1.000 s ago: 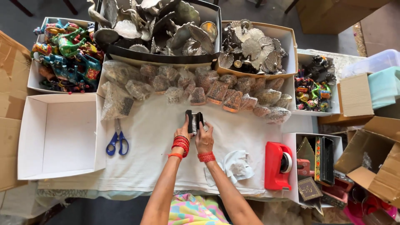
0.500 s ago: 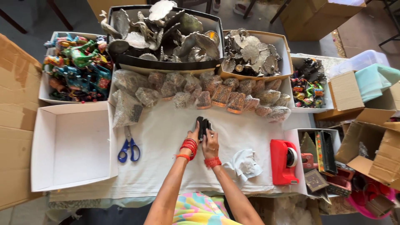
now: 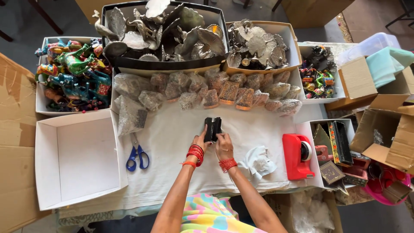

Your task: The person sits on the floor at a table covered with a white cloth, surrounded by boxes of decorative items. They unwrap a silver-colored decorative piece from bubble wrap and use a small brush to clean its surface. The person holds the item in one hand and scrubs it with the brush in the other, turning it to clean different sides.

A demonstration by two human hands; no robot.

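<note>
A small black rectangular object (image 3: 213, 128) with a pale ribbed strip down its middle is held upright over the white cloth (image 3: 181, 172) at the table's centre. My left hand (image 3: 200, 142) grips its lower left side. My right hand (image 3: 223, 144) grips its lower right side. Both wrists wear red bangles. A crumpled piece of white paper (image 3: 259, 162) lies just right of my right hand. Blue-handled scissors (image 3: 137, 156) lie to the left of my left hand.
A red tape dispenser (image 3: 296, 156) stands at the right. An open white box (image 3: 77, 157) sits at the left. A row of plastic-wrapped items (image 3: 207, 90) lies behind, with trays of silver metal figures (image 3: 164, 30) and painted figurines (image 3: 73, 75). Cardboard boxes (image 3: 388, 133) crowd the right.
Both hands have stayed on the black object over the cloth and turned it a little. The head camera has shifted slightly, so the table sits differently in the picture.
</note>
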